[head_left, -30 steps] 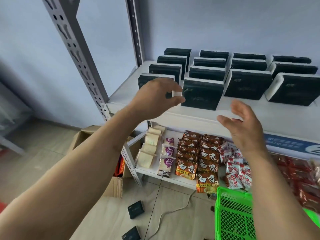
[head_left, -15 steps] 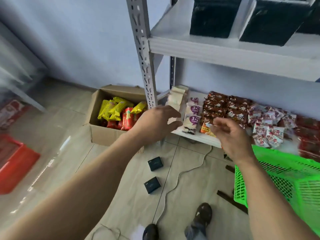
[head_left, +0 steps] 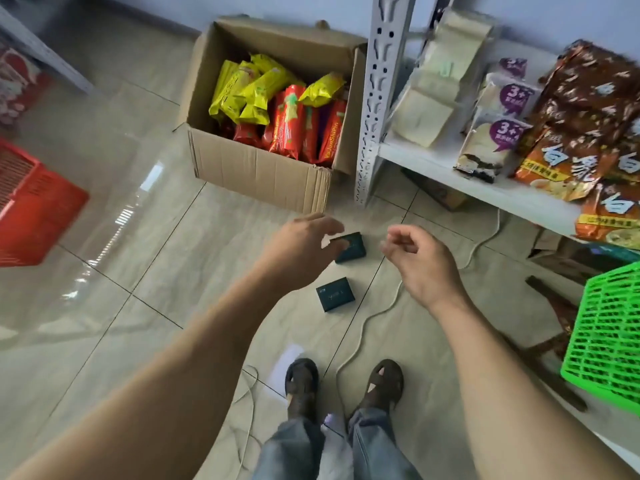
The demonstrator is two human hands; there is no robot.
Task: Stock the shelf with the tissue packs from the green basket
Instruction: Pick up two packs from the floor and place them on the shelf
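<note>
Hovering empty | both hands (head_left: 356, 251) | over floor tissue packs (head_left: 335, 294)

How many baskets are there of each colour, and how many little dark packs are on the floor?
Green basket: 1
Red basket: 1
Dark tissue packs on the floor: 2, the farther pack and the nearer pack
Total: 4
</note>
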